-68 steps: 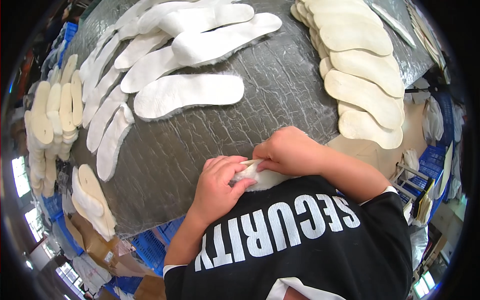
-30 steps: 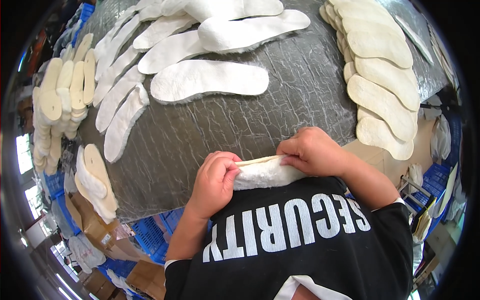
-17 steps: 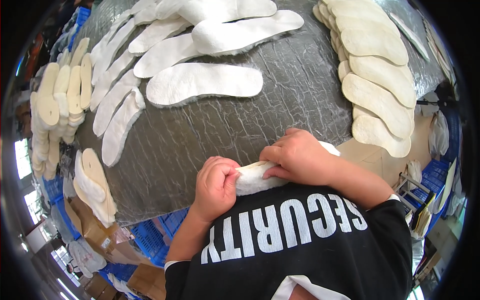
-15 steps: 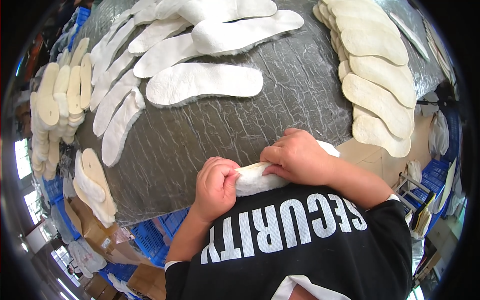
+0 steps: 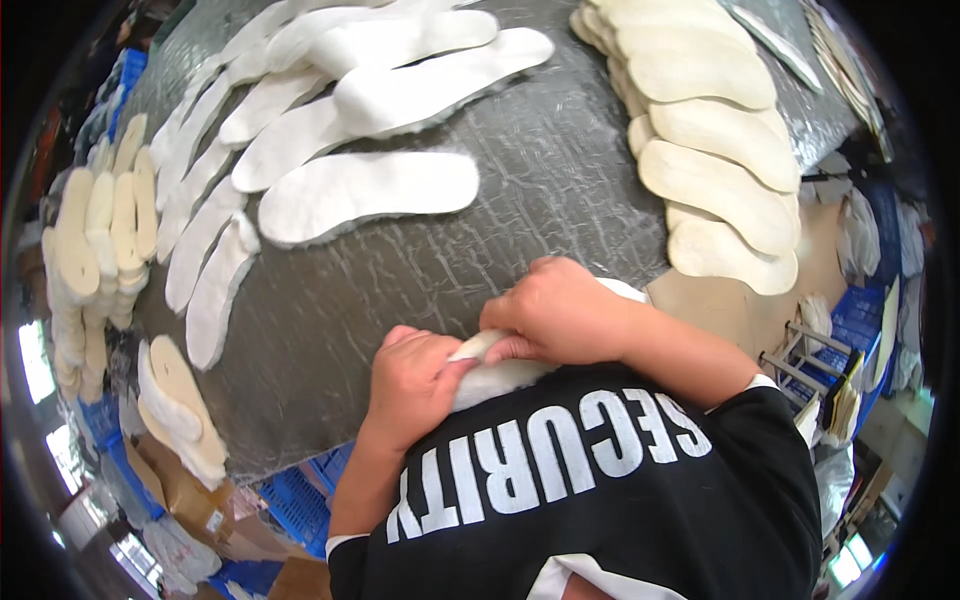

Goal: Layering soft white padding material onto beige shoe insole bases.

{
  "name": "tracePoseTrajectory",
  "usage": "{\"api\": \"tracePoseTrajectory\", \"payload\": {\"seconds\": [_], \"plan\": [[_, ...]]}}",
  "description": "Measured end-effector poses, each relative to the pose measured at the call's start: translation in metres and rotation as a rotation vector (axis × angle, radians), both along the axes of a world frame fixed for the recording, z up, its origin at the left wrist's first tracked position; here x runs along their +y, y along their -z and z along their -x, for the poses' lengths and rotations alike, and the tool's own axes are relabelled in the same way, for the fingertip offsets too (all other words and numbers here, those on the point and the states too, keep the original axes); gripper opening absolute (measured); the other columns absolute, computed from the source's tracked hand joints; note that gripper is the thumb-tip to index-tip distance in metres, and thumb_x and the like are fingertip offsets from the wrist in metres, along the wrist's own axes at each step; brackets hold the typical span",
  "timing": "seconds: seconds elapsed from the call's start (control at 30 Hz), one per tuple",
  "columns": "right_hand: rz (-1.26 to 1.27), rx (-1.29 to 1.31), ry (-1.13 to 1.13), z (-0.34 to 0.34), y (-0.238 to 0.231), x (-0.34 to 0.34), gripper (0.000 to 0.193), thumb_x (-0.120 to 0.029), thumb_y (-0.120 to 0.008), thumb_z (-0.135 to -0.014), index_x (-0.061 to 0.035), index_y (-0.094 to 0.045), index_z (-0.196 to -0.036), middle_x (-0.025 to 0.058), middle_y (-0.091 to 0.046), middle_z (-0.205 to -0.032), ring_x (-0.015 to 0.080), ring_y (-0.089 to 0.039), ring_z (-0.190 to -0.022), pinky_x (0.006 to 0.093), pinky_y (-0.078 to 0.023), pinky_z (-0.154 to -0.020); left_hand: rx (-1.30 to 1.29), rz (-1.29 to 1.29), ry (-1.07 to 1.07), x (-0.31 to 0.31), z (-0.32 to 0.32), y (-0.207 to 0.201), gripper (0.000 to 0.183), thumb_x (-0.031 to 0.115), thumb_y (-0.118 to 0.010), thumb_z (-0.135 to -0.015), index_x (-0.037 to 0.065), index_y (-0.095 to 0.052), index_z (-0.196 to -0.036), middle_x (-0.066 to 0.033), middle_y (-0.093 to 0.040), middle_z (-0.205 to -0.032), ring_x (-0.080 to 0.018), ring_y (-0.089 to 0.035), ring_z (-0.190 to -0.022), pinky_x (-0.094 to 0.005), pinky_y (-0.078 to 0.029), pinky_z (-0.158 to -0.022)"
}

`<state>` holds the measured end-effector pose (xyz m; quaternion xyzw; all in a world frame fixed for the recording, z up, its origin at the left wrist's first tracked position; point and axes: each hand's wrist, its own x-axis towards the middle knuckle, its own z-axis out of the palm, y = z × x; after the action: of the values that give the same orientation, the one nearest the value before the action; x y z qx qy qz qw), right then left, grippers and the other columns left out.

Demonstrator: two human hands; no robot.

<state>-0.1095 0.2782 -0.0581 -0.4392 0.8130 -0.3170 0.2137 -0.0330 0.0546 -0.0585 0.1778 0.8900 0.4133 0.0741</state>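
Observation:
Against the table's near edge, close to my body, a fluffy white insole (image 5: pixel 490 385) is held in both hands. My left hand (image 5: pixel 410 382) is closed in a pinch on its left end. My right hand (image 5: pixel 562 312) grips its upper edge, fingers curled and thumb pressed on it, just beside the left fingertips. A cream strip of the insole's edge shows between the two hands. The insole's white far end sticks out beyond my right hand; its middle is hidden behind that hand and forearm. Ahead on the dark table lies a single white insole (image 5: pixel 370 195).
White insoles (image 5: pixel 420 85) lie overlapped at the far left of the dark table (image 5: pixel 330 330). Cream insoles (image 5: pixel 715 185) are stacked at the right. More insole piles (image 5: pixel 80 240) stand left, with a few insoles (image 5: pixel 185 410) at the near-left corner. Blue crates (image 5: pixel 295 505) sit below.
The view has shifted, so the table and insoles appear further left. My hands have come a little closer together on the insole, both still gripping it.

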Motion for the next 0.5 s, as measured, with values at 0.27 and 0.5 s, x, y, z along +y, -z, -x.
{"api": "tracePoseTrajectory", "payload": {"seconds": [0.27, 0.5], "plan": [[-0.021, -0.358, 0.224, 0.017, -0.005, 0.055, 0.044, -0.034, -0.084, -0.069, -0.004, -0.069, -0.097, 0.0131, -0.069, -0.08, 0.0304, -0.066, -0.073, 0.037, -0.049, -0.064, 0.233, 0.062, -0.044, -0.025, -0.005, 0.003, 0.009, 0.014, -0.071, -0.079, 0.007, -0.067, -0.083, -0.0041, -0.066, -0.074, -0.0224, -0.058, -0.065, -0.0375, -0.037, -0.074], [0.166, -0.397, 0.387, 0.004, 0.008, 0.051, 0.03, -0.032, -0.076, -0.077, -0.0056, -0.071, -0.091, 0.0116, -0.068, -0.078, 0.0307, -0.065, -0.075, 0.0383, -0.049, -0.068, 0.14, 0.072, -0.057, -0.028, -0.007, 0.005, 0.013, 0.02, -0.068, -0.085, 0.007, -0.069, -0.086, -0.003, -0.067, -0.074, -0.0225, -0.059, -0.066, -0.0402, -0.039, -0.077]]}}
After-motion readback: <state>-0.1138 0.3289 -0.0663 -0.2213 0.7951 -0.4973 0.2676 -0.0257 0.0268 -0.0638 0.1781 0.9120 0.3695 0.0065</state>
